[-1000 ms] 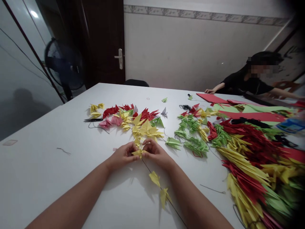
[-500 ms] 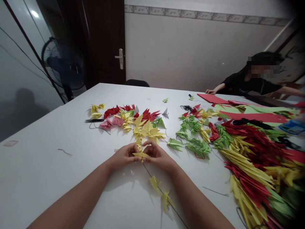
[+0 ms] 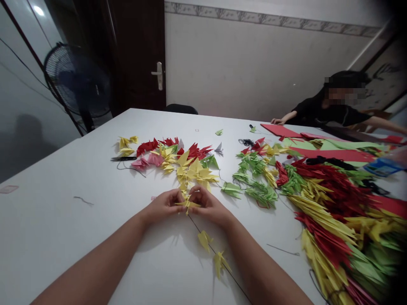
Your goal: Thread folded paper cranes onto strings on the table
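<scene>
Between my two hands is a yellow paper crane (image 3: 188, 204) on a dark string. My left hand (image 3: 163, 206) pinches its left wing, and my right hand (image 3: 208, 205) pinches the right one. Two more yellow cranes, an upper one (image 3: 204, 240) and a lower one (image 3: 220, 263), hang along the string (image 3: 237, 284) that runs down toward my right forearm. Just beyond my fingers, a cluster of strung yellow cranes (image 3: 197, 171) lies on the white table (image 3: 95, 237), joined to red cranes (image 3: 199, 151) and pink ones (image 3: 148, 161).
Black scissors (image 3: 122, 159) lie at the left of the cranes. Green cranes (image 3: 262, 192) and a large heap of red, yellow and green cranes (image 3: 330, 203) cover the right side. Across the table a person in black (image 3: 337, 114) reaches over red paper (image 3: 280, 130). A fan (image 3: 76, 80) stands far left.
The view has shifted slightly, so the scene sits a little to the left. Both hands keep hold of the same yellow crane, almost unmoved.
</scene>
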The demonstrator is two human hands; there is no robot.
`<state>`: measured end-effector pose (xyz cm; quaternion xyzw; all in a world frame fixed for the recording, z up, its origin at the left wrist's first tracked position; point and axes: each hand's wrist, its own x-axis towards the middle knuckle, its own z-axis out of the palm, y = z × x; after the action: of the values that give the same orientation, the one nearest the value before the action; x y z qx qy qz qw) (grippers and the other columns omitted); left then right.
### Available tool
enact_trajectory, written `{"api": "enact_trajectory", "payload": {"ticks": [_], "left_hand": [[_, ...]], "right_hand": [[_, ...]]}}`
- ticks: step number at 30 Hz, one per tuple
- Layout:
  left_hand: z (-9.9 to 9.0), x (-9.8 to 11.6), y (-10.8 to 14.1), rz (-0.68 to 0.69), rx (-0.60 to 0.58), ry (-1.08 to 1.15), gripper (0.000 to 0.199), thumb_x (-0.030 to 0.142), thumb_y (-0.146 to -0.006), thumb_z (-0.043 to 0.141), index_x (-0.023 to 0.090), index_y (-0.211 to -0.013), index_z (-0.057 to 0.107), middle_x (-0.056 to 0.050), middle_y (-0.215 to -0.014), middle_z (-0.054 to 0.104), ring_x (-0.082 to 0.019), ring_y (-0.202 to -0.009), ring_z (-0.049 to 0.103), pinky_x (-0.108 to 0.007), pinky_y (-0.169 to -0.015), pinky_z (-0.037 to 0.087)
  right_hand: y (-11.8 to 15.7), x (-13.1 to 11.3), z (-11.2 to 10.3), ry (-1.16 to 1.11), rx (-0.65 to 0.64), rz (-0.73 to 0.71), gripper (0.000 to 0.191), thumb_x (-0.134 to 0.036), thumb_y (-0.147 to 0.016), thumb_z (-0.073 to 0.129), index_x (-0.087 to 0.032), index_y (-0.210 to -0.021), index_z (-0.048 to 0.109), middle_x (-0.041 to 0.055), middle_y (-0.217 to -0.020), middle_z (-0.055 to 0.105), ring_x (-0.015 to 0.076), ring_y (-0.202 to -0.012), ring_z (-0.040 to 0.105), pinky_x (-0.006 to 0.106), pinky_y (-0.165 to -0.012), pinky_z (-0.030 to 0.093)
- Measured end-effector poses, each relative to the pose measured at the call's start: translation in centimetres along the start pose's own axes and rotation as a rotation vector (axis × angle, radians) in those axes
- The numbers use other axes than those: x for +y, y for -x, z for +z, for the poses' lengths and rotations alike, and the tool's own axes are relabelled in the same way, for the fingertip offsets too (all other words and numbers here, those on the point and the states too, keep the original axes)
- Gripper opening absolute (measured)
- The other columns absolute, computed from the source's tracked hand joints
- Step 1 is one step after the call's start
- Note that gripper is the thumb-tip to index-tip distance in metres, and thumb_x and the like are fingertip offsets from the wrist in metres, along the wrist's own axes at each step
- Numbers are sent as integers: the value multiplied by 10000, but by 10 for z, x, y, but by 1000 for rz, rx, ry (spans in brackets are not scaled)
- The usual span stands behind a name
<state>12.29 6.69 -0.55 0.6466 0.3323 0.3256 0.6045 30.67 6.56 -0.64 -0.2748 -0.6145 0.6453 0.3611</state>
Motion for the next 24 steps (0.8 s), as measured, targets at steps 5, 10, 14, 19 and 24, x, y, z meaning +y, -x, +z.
{"api": "enact_trajectory", "payload": {"ticks": [5,10,14,19,24], "left_hand": [[3,0,1,12,40,-47,317,396,-702,634,168,-660,417,4,-703,494,-110,-644,448,-236,-579,337],[3,-2,2,38,38,-123,285,376,-725,614,169,-664,427,3,-707,483,-114,-657,444,-243,-589,341],[2,-1,2,40,19,-124,280,371,-732,604,173,-663,419,1,-710,483,-121,-670,450,-249,-602,343],[3,-1,2,51,22,-113,284,381,-746,582,174,-662,407,7,-702,477,-114,-658,438,-244,-599,339],[3,-5,1,41,80,-136,310,416,-751,567,172,-657,399,23,-657,454,-99,-609,409,-227,-561,323]], "right_hand": [[-2,1,-3,-22,21,-29,351,-385,-658,692,-201,-834,451,-48,-681,459,83,-597,428,224,-553,311],[-3,2,-4,13,9,-10,338,-390,-673,680,-198,-844,462,-47,-675,468,90,-600,431,227,-553,305],[-2,2,-4,-5,-7,-2,328,-371,-687,674,-196,-868,465,-40,-696,491,89,-619,451,224,-565,314],[-3,3,-5,-18,-10,-34,301,-343,-710,659,-199,-889,464,-43,-698,497,82,-623,457,219,-571,322],[-2,5,-5,12,-15,-42,349,-346,-726,643,-209,-983,450,-34,-695,520,100,-649,478,234,-598,341]]}}
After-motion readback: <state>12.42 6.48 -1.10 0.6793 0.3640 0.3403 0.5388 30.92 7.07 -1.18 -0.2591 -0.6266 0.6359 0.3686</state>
